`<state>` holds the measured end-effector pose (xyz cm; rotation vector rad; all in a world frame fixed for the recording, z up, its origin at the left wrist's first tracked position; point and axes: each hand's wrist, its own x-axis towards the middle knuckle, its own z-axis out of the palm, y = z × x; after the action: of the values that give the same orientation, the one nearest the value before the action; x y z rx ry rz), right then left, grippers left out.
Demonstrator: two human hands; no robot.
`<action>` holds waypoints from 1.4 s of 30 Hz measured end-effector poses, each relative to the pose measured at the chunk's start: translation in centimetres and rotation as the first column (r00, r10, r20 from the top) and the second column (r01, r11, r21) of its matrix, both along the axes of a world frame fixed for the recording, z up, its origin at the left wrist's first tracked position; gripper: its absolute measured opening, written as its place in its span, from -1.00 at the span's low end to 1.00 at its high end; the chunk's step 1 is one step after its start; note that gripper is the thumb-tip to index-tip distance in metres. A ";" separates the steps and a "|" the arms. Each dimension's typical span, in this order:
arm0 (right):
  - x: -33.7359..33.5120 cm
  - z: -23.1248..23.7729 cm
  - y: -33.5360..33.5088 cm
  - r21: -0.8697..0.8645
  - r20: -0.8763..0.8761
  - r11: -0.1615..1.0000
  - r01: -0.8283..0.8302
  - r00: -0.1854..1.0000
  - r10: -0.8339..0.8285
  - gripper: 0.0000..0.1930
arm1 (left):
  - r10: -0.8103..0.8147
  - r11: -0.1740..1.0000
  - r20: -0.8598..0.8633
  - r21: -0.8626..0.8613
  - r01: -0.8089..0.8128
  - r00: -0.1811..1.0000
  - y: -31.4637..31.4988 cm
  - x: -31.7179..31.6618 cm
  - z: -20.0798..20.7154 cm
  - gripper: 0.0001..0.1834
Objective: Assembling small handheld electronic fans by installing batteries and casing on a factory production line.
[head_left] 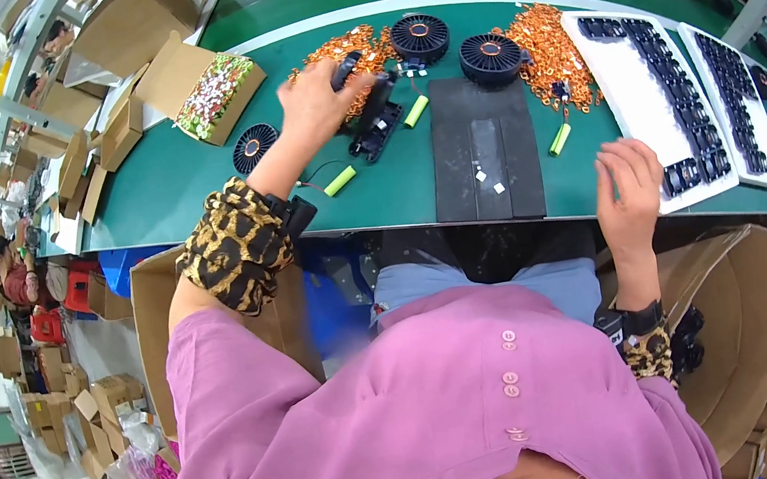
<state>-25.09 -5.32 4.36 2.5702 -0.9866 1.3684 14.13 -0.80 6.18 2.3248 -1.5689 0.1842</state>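
My left hand [313, 107] is over the table's left part, its fingers closed on a small black plastic part [346, 70]. Just beside it lies an elongated black plastic housing [375, 129]. Three round black finned fan-like units [421, 37] stand on the table, one left of my left wrist. Green cylindrical battery cells [339, 182] with thin wires lie around, one of them below the housing. My right hand [629, 193] is raised at the table's front edge, near a white tray [627, 87]; its fingers are loosely apart and nothing shows in them.
A black mat [458, 156] with small white pieces lies in the middle. Heaps of orange-copper rings [553, 49] flank the fan units. A second white tray [764, 160] holds black parts. An open carton [249, 87] has small green-and-white pieces. Large cardboard boxes [737, 322] stand below the table.
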 end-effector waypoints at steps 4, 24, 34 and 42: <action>1.9 0.3 0.3 0.000 -0.021 0.997 -0.074 0.997 0.074 -0.86 | -0.107 0.985 -0.058 -0.143 0.097 0.993 -0.1 1.6 2.5 -0.61; 10.7 2.7 1.6 -0.042 0.112 0.914 -0.404 0.907 0.407 -0.76 | -0.422 0.901 -0.697 -0.394 -0.182 -0.580 1.7 -16.0 0.7 -0.44; 10.7 2.5 0.9 -0.115 -0.029 0.893 -0.434 0.900 0.434 -0.84 | -0.381 0.921 -0.751 -0.362 -0.146 -0.540 1.4 -16.3 0.1 -0.48; 10.4 1.8 0.2 -0.021 0.062 0.889 -0.458 0.887 0.458 -0.85 | -0.337 0.939 -0.781 -0.317 -0.131 -0.525 1.2 -16.6 0.4 -0.45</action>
<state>-14.68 -5.08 6.11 2.8904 -0.3790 1.5512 -2.49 0.42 6.59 0.7999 -0.4414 -1.3971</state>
